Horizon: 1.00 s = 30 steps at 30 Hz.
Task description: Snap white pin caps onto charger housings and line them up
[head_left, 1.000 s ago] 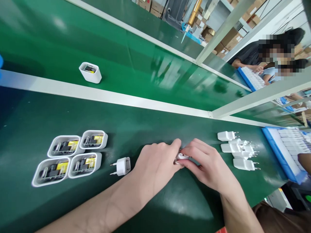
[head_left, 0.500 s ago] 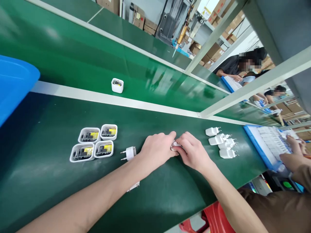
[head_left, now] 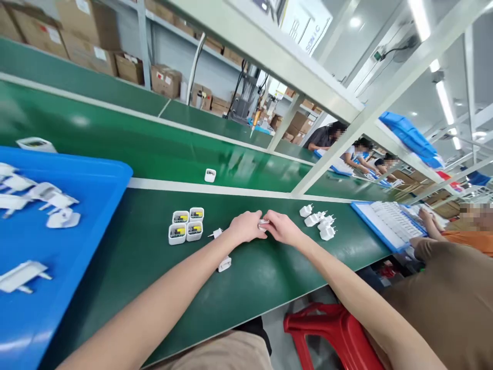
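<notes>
My left hand (head_left: 245,226) and my right hand (head_left: 281,227) meet over the green bench, fingers pinched together on a small white charger part (head_left: 263,223). Left of my left hand sit several open white charger shells (head_left: 185,225) with yellow parts inside, in a square group. A white plug cap (head_left: 216,233) lies between them and my hand. Another white cap (head_left: 224,264) lies under my left forearm. Right of my right hand is a cluster of finished white chargers (head_left: 319,221).
A blue tray (head_left: 77,205) with loose white plug pieces fills the left. One open shell (head_left: 210,175) rides the green conveyor (head_left: 115,144) beyond the white rail. A person at the right works at a blue tray of chargers (head_left: 385,221). A red stool (head_left: 327,329) stands below.
The view has pulled back and tilted up, so the blue tray, shelves and more workers appear. My hands stay together on the same small part.
</notes>
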Motion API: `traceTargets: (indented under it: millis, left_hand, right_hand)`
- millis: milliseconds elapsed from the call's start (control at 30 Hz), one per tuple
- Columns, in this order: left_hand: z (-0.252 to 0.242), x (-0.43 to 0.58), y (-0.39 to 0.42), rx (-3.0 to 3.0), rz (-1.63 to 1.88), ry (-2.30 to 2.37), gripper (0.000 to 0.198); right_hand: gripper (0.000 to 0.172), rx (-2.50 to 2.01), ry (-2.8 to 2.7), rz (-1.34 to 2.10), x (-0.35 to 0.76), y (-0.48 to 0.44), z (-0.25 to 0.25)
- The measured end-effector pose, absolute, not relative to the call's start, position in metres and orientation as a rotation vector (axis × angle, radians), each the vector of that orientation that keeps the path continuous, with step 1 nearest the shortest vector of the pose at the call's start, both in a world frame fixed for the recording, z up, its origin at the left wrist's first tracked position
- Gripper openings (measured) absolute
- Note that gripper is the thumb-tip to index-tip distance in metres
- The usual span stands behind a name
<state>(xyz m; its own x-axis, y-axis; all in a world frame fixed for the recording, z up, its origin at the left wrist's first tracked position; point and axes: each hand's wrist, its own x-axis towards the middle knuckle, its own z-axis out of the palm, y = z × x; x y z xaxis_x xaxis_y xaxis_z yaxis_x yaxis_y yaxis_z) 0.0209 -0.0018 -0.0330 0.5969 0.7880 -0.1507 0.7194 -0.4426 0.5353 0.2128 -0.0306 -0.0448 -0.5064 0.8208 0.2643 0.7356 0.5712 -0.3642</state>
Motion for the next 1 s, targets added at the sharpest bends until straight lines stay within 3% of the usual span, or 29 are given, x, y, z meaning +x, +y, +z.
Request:
traceTargets:
  millis: [467, 667, 1000]
  left_hand:
    - [-0.04, 0.019, -0.012, 2.227, 0.357, 1.153, 0.039]
    - [-0.04, 0.02, -0.006, 2.151, 0.292, 1.172, 0.036]
    - [-0.047, 0.029, -0.004, 2.091, 0.211, 1.187, 0.027]
  right_hand:
    - [0.048, -1.294, -2.015, 0.86, 0.237, -0.012, -0.033]
    - [0.034, -1.138, -1.963, 1.147, 0.232, 0.006, -0.055]
    - [0.01, -0.986, -2.024, 1.117, 0.239, -0.006, -0.055]
